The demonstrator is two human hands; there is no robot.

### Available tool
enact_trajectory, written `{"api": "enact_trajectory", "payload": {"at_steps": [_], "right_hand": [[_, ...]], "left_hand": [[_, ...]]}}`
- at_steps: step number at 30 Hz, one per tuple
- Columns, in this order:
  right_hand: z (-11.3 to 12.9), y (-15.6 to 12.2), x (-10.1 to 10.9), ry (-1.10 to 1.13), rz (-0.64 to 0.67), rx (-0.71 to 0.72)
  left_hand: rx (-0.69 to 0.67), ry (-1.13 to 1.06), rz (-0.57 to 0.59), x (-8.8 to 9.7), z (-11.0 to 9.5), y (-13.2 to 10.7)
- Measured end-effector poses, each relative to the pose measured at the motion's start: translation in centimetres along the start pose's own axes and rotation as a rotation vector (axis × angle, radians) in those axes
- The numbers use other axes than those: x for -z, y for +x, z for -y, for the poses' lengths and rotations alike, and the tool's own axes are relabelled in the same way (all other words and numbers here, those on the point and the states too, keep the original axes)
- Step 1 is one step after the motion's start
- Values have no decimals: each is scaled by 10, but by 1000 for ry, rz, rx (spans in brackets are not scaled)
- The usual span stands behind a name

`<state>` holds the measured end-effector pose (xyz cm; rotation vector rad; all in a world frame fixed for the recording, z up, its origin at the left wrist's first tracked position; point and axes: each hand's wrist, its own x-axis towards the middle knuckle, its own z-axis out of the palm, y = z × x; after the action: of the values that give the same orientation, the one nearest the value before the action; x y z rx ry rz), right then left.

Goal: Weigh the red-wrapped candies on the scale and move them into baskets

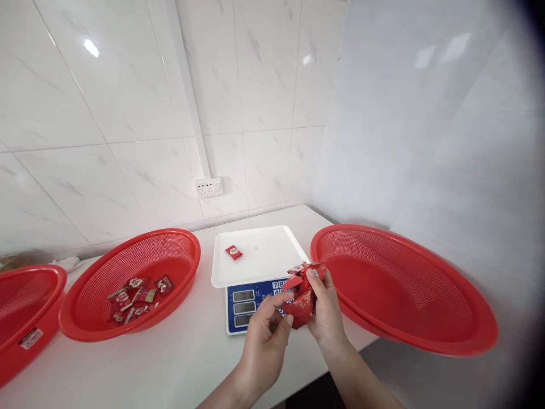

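Pinching red packet (301,298), right hand (326,315) grip, seemingly fingertips.

A white-trayed electronic scale (255,267) sits between two round red plastic mesh baskets (131,278) (400,284); one small red sachet (234,252) lies on its tray; loose sachets (136,298) lie in the left basket; both hands (266,338) (326,312) hold a red foil bag (303,295) before the scale.

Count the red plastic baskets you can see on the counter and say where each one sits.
3. One basket is cut off at the far left edge, one sits left of the scale and holds small packets, and one sits right of the scale.
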<state>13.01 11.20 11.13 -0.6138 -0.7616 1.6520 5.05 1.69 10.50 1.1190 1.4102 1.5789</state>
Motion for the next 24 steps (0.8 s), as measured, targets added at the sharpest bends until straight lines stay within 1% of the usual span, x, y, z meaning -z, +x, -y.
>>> {"api": "enact_trajectory", "payload": {"at_steps": [2,4,7,9,11,13,15,17,20,22,24], "right_hand": [[3,1,0,0,-5,-9],[8,3,1,-14,-13,-28],[17,6,5,-7,-40,4],[21,6,8,13,-47,52],[24,5,11,15,-44,65],[25,4,13,8,-45,63],[25,2,13,-7,-46,62],[23,-1,13,-41,-21,41],[18,-7,15,-110,59,-20],[14,-12,16,-168,130,-38],[11,-17,16,-224,218,-74]], "left_hand": [[-9,4,37,-1,2,-7],[-68,-2,52,2,2,-12],[-183,17,-11,12,-2,-12],[-213,58,-97,23,-7,-2],[-253,130,-193,36,-9,14],[-293,217,-236,47,-7,32],[-261,275,-191,53,-3,44],[-161,301,-100,51,1,46],[-17,246,19,42,4,31],[20,131,98,34,4,18],[20,34,175,30,4,10]]}}
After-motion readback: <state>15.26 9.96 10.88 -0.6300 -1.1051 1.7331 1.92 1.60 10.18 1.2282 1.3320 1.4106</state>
